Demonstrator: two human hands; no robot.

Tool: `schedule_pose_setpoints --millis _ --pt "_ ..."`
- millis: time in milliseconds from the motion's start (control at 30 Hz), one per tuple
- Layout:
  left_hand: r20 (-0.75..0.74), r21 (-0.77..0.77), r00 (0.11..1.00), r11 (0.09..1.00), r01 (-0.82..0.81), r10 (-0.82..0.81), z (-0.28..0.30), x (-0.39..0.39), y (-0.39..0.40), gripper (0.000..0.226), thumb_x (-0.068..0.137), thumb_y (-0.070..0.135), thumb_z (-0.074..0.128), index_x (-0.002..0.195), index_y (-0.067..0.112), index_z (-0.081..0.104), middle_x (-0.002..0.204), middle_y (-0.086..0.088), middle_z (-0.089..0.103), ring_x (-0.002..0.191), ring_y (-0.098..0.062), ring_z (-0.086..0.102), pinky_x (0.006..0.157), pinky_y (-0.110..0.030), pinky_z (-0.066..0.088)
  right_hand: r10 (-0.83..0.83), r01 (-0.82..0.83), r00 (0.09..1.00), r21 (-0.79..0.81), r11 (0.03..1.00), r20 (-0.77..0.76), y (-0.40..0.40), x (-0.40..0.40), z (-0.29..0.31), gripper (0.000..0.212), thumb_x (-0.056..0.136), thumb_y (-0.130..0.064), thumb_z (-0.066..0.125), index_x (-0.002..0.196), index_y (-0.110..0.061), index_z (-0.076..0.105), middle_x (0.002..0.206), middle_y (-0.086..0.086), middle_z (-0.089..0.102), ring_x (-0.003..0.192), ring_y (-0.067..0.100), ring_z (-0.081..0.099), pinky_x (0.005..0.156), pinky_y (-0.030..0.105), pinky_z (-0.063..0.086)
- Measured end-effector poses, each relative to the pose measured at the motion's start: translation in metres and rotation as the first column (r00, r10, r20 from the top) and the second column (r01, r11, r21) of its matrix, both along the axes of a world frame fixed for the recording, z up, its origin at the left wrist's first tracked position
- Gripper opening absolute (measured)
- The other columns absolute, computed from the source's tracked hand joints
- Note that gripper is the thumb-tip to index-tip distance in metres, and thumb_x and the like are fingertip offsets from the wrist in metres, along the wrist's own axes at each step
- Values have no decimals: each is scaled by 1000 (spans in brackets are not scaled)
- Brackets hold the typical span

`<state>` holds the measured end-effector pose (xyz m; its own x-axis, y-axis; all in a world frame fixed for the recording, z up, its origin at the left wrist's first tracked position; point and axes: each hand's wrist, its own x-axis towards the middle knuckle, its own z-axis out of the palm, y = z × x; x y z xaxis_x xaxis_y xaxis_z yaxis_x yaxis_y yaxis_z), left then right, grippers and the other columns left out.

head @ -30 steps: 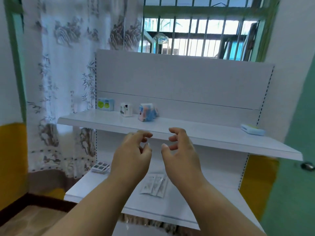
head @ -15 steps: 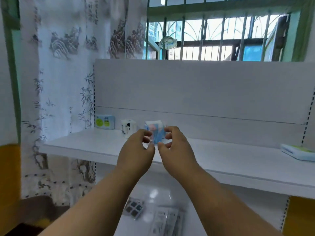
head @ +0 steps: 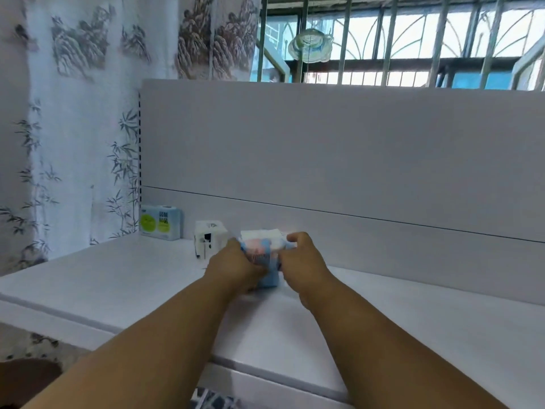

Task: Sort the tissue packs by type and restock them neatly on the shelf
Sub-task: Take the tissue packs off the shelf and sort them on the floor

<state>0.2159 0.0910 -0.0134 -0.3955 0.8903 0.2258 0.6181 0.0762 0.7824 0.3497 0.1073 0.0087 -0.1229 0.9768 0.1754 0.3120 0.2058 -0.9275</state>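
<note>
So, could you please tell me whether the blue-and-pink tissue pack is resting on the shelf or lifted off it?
Resting: the blue-and-pink tissue pack meets the white shelf, gripped by both hands.

Left hand (head: pixel 236 265) and right hand (head: pixel 303 261) in a grip on blue-pink tissue pack (head: pixel 262 252) atop white shelf (head: pixel 118 278)

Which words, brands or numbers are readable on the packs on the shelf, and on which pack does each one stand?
Light blue pack with two green circles, at the back left of the shelf: Chinese characters, too blurred to read.
White pack: dark marks only, no readable text.
Blue and pink pack, held by the left hand and right hand: a barcode-like patch, digits too small to read.
</note>
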Motion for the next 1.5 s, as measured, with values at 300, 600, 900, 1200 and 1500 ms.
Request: schedule_pose_setpoints --millis 300,600,900,1200,1500 --pt "425 248 897 936 -249 126 9 -15 11 53 77 23 83 113 14 46 108 -5 63 97 -23 66 61 -31 59 -103 -208 741 372 904 664 83 -2 1 57 89 -25 61 142 -18 42 139 7 47 125 27 47 104 40 42" --pt "356 210 901 918 -336 248 6 -7 16 54 81 25 79 114 14 38 106 -5 60 94 -26 65 82 -48 60 -330 -331 430 487 808 840 110 -20 -8 72 77 -69 59 131 -23 48 126 11 46 117 29 41 96 44 34" --pt "422 192 883 932 -307 204 12 10 -21 52 86 23 74 121 15 38 117 -8 59 105 -28 63 88 -50 57 -127 -251 663 379 890 738 78 14 -3 69 77 -55 70 129 -25 35 120 6 55 106 28 55 89 40 45" --pt "565 233 820 971 -52 -92 29 54 -112 42 92 24 66 126 15 43 112 -7 61 91 -20 65 66 -32 58 218 -221 841 53 974 -496 -63 104 9 62 80 -34 79 128 -8 50 123 14 64 101 29 69 85 46 59" --pt "668 166 609 884 437 -427 -11 146 -229 32 93 38 62 113 13 63 96 -6 77 86 -22 75 69 -33 56 102 -236 684 -87 968 -723 -231 221 -57 46 85 -38 60 123 -11 64 123 13 68 115 31 65 100 50 49"
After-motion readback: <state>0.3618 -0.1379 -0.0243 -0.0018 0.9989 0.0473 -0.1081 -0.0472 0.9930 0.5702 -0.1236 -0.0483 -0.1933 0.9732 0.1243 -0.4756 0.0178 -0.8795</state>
